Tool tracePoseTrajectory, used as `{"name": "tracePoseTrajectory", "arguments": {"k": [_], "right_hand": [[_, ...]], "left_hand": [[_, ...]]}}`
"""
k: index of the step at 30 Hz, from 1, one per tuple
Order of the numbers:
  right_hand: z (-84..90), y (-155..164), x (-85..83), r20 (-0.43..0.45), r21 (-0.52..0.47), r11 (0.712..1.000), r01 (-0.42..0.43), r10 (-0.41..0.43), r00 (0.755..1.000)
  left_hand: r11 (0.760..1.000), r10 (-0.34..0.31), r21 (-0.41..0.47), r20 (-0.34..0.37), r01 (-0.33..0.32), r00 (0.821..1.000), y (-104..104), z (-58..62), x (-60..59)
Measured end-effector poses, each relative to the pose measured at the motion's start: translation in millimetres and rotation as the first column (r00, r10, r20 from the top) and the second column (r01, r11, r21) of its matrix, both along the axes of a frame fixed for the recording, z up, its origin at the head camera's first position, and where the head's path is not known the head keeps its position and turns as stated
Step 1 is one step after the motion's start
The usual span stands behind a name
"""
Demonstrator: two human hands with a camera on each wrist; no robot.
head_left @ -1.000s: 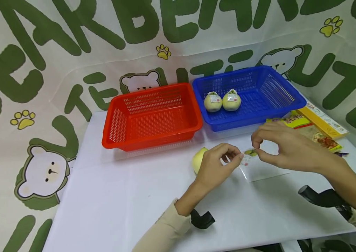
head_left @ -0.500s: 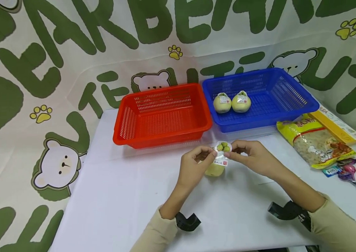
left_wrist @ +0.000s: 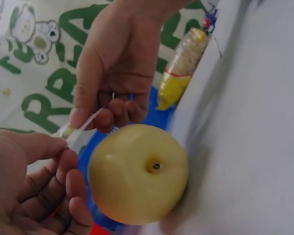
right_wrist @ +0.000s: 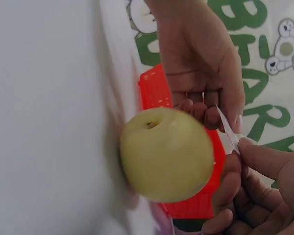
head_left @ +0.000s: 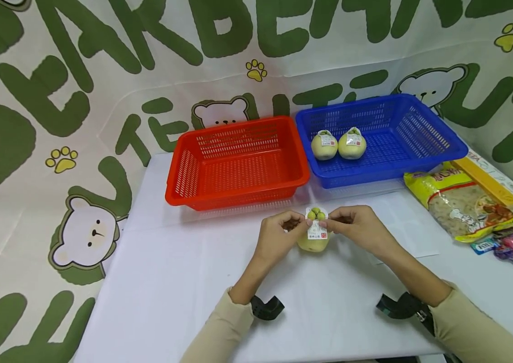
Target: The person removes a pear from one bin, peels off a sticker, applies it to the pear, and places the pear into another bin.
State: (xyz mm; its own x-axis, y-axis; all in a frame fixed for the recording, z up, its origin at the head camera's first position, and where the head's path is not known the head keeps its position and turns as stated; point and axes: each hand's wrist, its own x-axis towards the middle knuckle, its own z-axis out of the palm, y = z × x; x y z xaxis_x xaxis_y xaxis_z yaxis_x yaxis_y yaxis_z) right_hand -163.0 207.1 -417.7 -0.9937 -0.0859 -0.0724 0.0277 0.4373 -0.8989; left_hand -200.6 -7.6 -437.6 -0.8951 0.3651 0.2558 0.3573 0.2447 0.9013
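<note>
A sticker label [head_left: 317,232] with printed fruit on its round top is stretched between both hands over a pale yellow pear [head_left: 312,246] on the white table. My left hand [head_left: 278,236] pinches its left edge between thumb and forefinger; my right hand [head_left: 361,225] pinches the right edge likewise. In the left wrist view the pear [left_wrist: 137,171] appears large, beside the fingers. Seen edge-on in the right wrist view, the label [right_wrist: 228,128] stands apart from the pear's visible side. Whether it touches the pear's far side is hidden.
Behind stand a red basket [head_left: 238,194] and a blue basket [head_left: 388,174] holding two labelled pears [head_left: 351,146]. On the right lie a white sheet [head_left: 408,239], a yellow food packet [head_left: 462,206], wrapped sweets [head_left: 508,247] and a yellow-and-white box [head_left: 494,176].
The label has come off the sheet at the right. Both hands have brought it over the pear, the right hand moving left, and have lowered it slightly in the last half second.
</note>
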Motion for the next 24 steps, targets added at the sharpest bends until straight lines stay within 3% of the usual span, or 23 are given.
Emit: {"name": "tracePoseTrajectory", "arguments": {"k": [5, 14, 19, 21, 24], "right_hand": [[-9.6, -1, 1.0, -0.014, 0.009, 1.0, 0.027, -0.027, 1.0], [-17.0, -5, -0.4, -0.145, 0.16, 0.986, 0.041, -0.018, 0.989], [-24.5, -2, 0.4, -0.077, 0.101, 0.995, -0.003, 0.011, 0.997], [-27.0, -1, 0.5, -0.025, 0.052, 0.998, -0.046, 0.047, 0.999], [-28.8, 1, -0.1, 0.055, -0.045, 0.994, -0.095, 0.097, 0.994]], "left_hand": [[0.999, 0.002, -0.039, 0.012, -0.002, 1.0, 1, -3.8, -3.1], [0.988, 0.013, -0.152, -0.039, -0.018, 0.999, -2, -6.3, -5.4], [0.959, -0.057, -0.282, -0.064, 0.036, 0.996, -5, -13.2, -8.4], [0.962, -0.092, -0.261, -0.039, 0.078, 0.995, -6, -16.4, -9.2], [0.982, -0.116, -0.143, 0.058, 0.123, 0.992, -9, -18.6, -9.2]]}}
